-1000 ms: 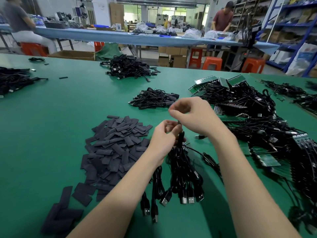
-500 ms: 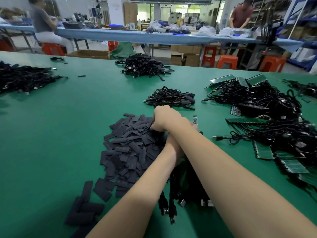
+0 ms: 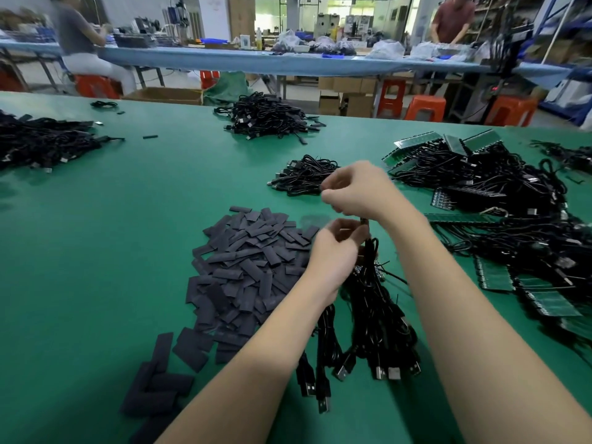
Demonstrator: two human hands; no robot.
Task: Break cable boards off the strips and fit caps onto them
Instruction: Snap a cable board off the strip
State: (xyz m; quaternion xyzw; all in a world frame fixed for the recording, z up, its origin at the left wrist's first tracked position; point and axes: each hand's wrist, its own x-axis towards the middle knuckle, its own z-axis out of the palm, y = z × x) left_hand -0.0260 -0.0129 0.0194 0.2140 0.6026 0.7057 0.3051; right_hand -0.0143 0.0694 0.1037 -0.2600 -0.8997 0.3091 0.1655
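The left hand [image 3: 333, 254] grips a hanging bundle of black cables [image 3: 368, 312] near its top, the plugs dangling just above the green table [image 3: 112, 251]. Above it the right hand [image 3: 358, 190] has its fingers curled and seems to pinch one small dark cap at the fingertips, though blur keeps me from being sure. The heap of caps [image 3: 243, 270] lies just left of the hands; the green strips [image 3: 544, 302] sit tangled in loose cables on the right. The board end the cap must go on is hidden between the hands. I'd worry the cap goes on crooked or slips from that light pinch, since the bundle swings freely and its neighbouring cable ends crowd the one being capped.
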